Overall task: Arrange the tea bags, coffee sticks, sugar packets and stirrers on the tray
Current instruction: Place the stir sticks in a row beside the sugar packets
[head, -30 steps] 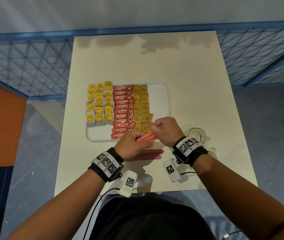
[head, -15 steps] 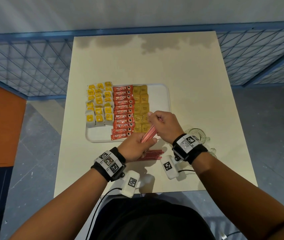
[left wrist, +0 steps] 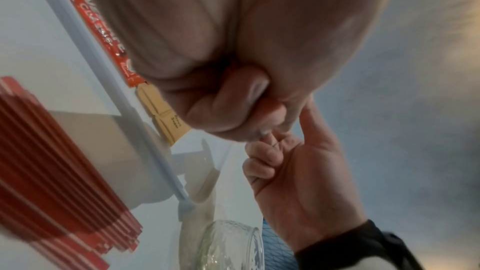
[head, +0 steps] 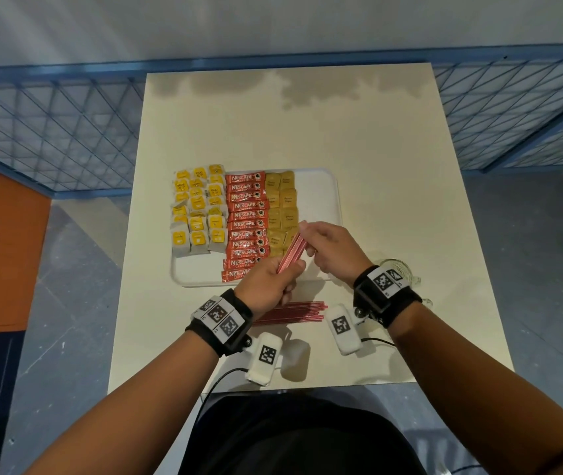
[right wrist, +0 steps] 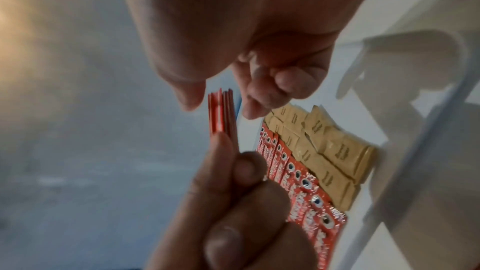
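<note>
A white tray (head: 323, 200) holds yellow tea bags (head: 198, 214) on its left, red coffee sticks (head: 246, 224) in the middle and brown sugar packets (head: 282, 207) beside them. My left hand (head: 270, 282) grips the lower end of a small bundle of red stirrers (head: 292, 252), tilted steeply over the tray's near right part. My right hand (head: 331, 248) holds the bundle's upper end, with thumb and forefinger on either side of the stirrers (right wrist: 223, 114). More stirrers (head: 290, 311) lie flat on the table in front of the tray.
A clear glass (head: 396, 269) stands on the table just right of my right wrist, also low in the left wrist view as the glass (left wrist: 231, 247). The tray's right strip is bare white. A blue mesh railing (head: 50, 138) surrounds the cream table (head: 393, 166).
The held stirrer bundle has swung from nearly flat to steeply tilted. Both hands have carried it forward, over the tray's near right corner.
</note>
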